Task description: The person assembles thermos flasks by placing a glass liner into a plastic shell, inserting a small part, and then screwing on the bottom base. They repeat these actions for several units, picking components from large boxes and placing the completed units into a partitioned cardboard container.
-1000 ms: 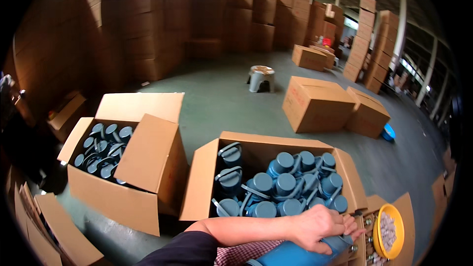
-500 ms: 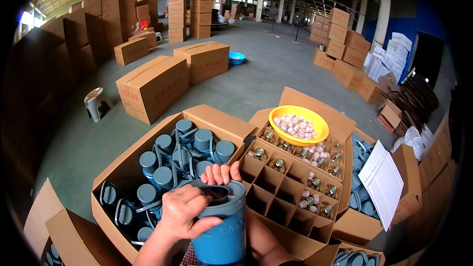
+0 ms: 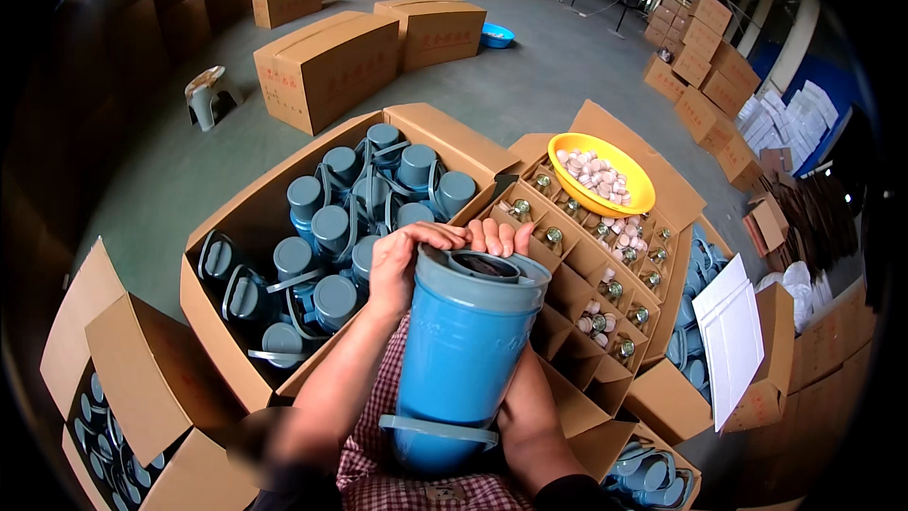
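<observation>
Flask (image 3: 462, 350) runs near to far; left hand (image 3: 392, 270) grips its far end's left, right hand (image 3: 501, 237) its far edge.

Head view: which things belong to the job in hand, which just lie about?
Likely in the job: blue jug, held by left hand and right hand; carton of jugs; divided carton; yellow bowl.
Likely just lying about: stool; blue basin.

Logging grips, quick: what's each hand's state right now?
Left hand: holding the blue container near its rim.
Right hand: holding the same container, fingers at the rim.
</observation>
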`<state>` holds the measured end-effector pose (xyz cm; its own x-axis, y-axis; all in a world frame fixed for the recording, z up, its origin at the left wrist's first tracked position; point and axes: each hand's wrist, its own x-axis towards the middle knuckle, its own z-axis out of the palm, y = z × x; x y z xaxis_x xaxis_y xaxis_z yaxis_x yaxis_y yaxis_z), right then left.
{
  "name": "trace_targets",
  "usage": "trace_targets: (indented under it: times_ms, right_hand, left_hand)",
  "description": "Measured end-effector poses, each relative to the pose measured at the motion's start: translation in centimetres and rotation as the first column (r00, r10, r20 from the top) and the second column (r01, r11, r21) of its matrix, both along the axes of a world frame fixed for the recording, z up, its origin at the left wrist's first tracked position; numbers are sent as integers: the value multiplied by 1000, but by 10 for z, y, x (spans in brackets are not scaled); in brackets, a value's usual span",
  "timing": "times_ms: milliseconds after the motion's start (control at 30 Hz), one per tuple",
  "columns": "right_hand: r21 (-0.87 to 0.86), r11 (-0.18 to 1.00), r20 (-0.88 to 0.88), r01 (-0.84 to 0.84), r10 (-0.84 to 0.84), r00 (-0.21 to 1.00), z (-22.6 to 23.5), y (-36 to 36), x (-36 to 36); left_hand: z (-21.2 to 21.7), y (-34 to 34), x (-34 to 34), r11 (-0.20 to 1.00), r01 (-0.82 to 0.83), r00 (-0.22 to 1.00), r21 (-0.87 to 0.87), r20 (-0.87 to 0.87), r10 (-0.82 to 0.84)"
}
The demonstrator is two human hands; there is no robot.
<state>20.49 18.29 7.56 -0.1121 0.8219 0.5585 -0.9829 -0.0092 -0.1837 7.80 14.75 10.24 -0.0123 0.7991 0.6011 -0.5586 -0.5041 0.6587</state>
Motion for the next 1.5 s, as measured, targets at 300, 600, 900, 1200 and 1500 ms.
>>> trace_targets:
  times_ms: [300,600,900,1200,1500]
  right_hand:
    - [-123,992,82,4,6,997,-6,-9,4]
    - [-98,971,362,219,-171,916,7,-7,57]
    - [-71,984,177,164,-149,973,-19,-7,53]
    - [-63,977,221,205,-187,957,-16,-11,61]
    - [-180,930,468,320,-205,860,6,-20,83]
  left_hand:
    - [-6,-3,3,987,-72,997,-145,-48,65]
    - [-12,26,2,946,112,992,-303,94,-87]
    - [-38,26,43,929,298,924,-219,310,-223]
    - [-28,20,40,943,190,980,-275,109,-165]
    - [94,-38,41,887,-81,394,455,-803,448]
